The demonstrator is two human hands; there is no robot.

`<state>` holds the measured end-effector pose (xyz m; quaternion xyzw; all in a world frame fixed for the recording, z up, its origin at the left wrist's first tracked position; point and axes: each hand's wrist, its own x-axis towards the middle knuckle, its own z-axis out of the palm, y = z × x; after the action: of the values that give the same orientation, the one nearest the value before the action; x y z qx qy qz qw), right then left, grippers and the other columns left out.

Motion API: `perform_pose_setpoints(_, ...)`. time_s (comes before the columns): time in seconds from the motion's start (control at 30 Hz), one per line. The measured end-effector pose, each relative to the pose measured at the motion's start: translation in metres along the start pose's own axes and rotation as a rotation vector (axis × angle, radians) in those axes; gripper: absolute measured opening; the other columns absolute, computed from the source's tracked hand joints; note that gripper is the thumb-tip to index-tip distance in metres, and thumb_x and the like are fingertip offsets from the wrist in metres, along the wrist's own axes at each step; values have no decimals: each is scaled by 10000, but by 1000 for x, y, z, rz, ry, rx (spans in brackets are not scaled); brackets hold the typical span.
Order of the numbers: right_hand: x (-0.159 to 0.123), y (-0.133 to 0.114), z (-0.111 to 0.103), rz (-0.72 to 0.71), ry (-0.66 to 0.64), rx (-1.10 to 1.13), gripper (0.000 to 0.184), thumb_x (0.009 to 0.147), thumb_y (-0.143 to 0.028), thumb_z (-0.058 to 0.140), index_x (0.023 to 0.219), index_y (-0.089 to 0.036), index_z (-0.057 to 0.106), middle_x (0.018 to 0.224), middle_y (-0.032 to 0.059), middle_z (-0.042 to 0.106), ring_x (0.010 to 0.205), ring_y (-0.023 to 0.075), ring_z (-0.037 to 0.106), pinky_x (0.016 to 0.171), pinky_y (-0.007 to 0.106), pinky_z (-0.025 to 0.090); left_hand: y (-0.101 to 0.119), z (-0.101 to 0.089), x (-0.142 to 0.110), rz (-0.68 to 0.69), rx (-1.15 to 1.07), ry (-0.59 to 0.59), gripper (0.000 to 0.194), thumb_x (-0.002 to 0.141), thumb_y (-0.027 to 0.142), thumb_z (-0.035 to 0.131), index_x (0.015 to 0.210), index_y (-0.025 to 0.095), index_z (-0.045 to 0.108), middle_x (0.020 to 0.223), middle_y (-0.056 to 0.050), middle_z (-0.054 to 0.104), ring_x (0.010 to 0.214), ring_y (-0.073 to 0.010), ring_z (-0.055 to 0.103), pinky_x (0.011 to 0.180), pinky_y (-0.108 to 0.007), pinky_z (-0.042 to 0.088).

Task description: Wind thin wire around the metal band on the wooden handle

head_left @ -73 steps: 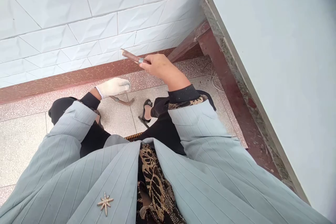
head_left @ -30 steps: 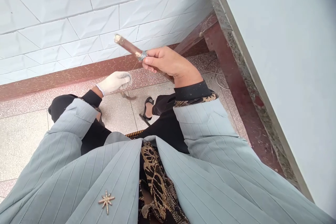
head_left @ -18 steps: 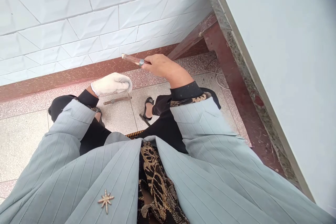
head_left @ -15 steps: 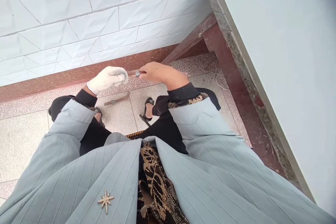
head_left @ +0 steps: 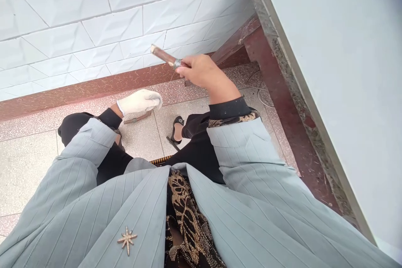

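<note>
My right hand (head_left: 197,69) is closed around one end of a brown stick (head_left: 163,54). Grey wire (head_left: 177,63) is wound round the stick just beyond my fingers. The stick's pale cut end points up and left, in front of the tiled wall. Lower and to the left is my left hand (head_left: 140,101), in a white glove, its fingers curled inward. The inside of its grip is hidden, so I cannot make out what it holds, if anything. A second brown stick (head_left: 138,118) lies on the floor, partly covered by that hand.
A white tiled wall (head_left: 113,29) with a brown base rises ahead. Along the right runs a pale board or tabletop (head_left: 339,71) over a dark red frame (head_left: 276,79). A thin cable (head_left: 264,98) lies on the floor by it. My shoe (head_left: 178,130) rests on the tiles.
My right hand has lifted up and to the right with the wire-wound stick, tilting it. The stick has left my gloved left hand, which has moved slightly right and down.
</note>
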<state>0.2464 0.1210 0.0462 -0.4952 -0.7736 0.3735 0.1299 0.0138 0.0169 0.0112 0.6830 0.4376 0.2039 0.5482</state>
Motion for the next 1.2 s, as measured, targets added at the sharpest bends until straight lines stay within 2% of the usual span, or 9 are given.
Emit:
perform_pose_setpoints(0.07, 6, 2, 11, -22, -99, -310, 190, 997, -274, 698, 847, -162, 668, 802, 105, 639, 808, 225, 592, 738, 332, 414, 3, -7, -4, 27, -3, 0, 182, 931, 294, 633, 841, 160, 718, 687, -1, 617, 595, -100, 499, 606, -245, 412)
perform_pose_setpoints(0.13, 8, 0, 22, -87, -347, -454, 171, 966, -287, 717, 849, -162, 708, 794, 101, 655, 824, 241, 613, 744, 339, 416, 1, -16, -5, 24, -3, 96, 158, 916, 257, 616, 835, 157, 707, 696, -12, 629, 586, -96, 483, 587, -245, 386)
perform_pose_setpoints(0.27, 1, -13, 22, -257, -961, -222, 248, 970, -350, 719, 816, -158, 685, 694, 10, 602, 671, 146, 549, 664, 273, 393, -9, -27, -1, -32, 45, 276, 110, 883, 178, 577, 832, 155, 672, 692, 0, 608, 586, -92, 466, 577, -238, 371)
perform_pose_setpoints(0.33, -5, -18, 13, -298, -931, 13, 303, 983, -407, 730, 829, -155, 665, 695, -10, 583, 645, 115, 516, 640, 248, 383, -14, -24, 2, -67, 74, 293, 105, 886, 190, 589, 804, 162, 649, 685, 12, 587, 600, -96, 473, 588, -240, 378)
perform_pose_setpoints(0.53, -15, -21, 1, -129, -286, 384, 418, 1028, -537, 721, 849, -180, 595, 695, 9, 552, 627, 117, 457, 597, 252, 368, -12, -3, 7, -91, 59, 194, 158, 942, 203, 519, 838, 175, 635, 671, 21, 540, 594, -110, 458, 605, -269, 375)
perform_pose_setpoints(0.67, -5, -11, 9, -35, -152, 285, 428, 1064, -572, 659, 878, -194, 591, 695, 28, 544, 635, 145, 468, 612, 279, 395, -10, 1, 8, -39, 183, 123, 169, 935, 249, 529, 817, 178, 625, 723, 10, 577, 664, -127, 500, 695, -286, 423)
perform_pose_setpoints(0.8, 10, 2, 15, 14, -80, -101, 306, 1066, -454, 649, 955, -168, 662, 804, 98, 632, 788, 219, 580, 716, 333, 447, -7, 3, 5, -1, 265, 70, 182, 927, 262, 515, 827, 177, 643, 807, -10, 640, 757, -149, 556, 786, -307, 449)
perform_pose_setpoints(0.97, 16, 7, 28, -33, -239, -442, 180, 1009, -308, 676, 926, -154, 718, 870, 155, 678, 941, 294, 644, 783, 368, 447, -1, 2, -2, 25, 273, 17, 196, 915, 270, 515, 814, 179, 657, 811, -14, 661, 790, -159, 578, 808, -308, 460)
perform_pose_setpoints(1.2, -1, -16, 37, -197, -924, -331, 287, 949, -207, 742, 698, -167, 609, 629, 7, 573, 620, 140, 508, 654, 289, 358, -9, -14, 2, -12, 331, 202, 205, 919, 285, 545, 914, 163, 710, 904, -30, 716, 876, -177, 628, 881, -330, 494)
